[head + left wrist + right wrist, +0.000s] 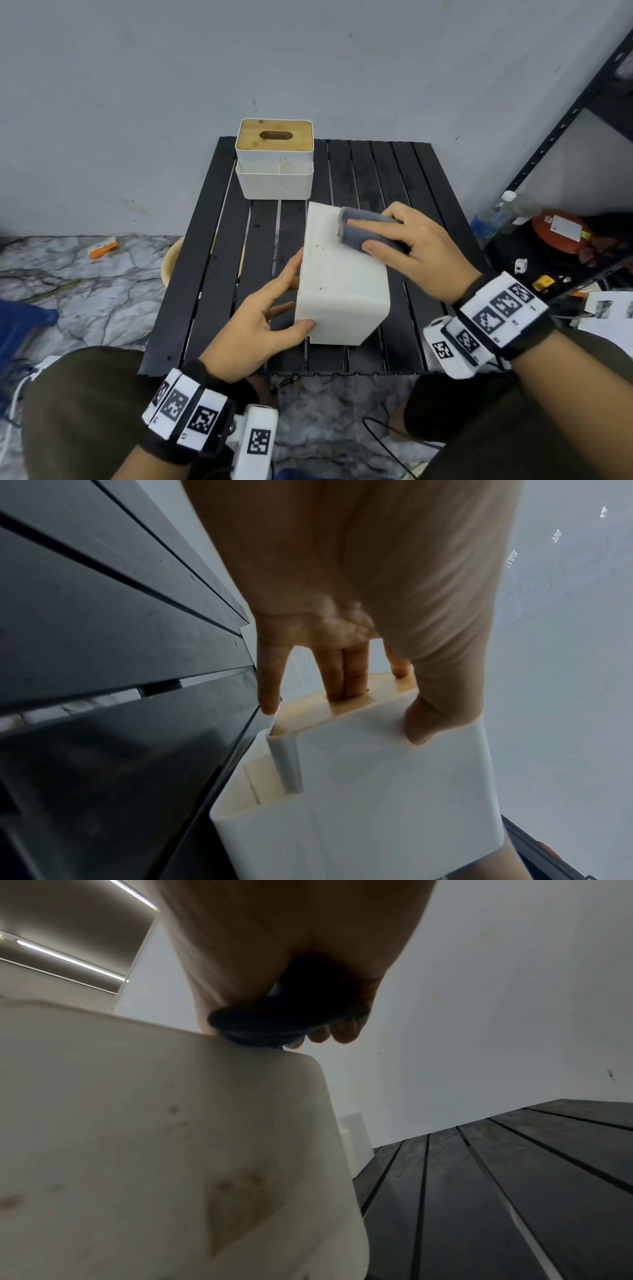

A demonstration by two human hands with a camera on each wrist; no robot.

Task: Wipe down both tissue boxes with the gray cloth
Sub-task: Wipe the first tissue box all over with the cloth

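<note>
A white tissue box [342, 281] with brown spots lies on its side near the middle of the black slatted table [373, 171]. My left hand [274, 294] grips its left end, thumb on the near face. In the left wrist view, two fingers [342, 680] reach into the slot of the box's [377, 791] wooden lid. My right hand [373, 245] pinches a folded gray cloth [363, 226] and presses it on the box's top face at the far right corner. The right wrist view shows the cloth [284, 1020] on the box's [171, 1123] top edge. A second white tissue box [274, 161] with a bamboo lid stands upright at the table's far left.
A grey wall runs behind the table. A black metal shelf [561, 126] stands at the right, with a plastic bottle [496, 216] and an orange reel [558, 233] at its foot. On the marble floor lie a blue crate [24, 325] and an orange item [102, 247].
</note>
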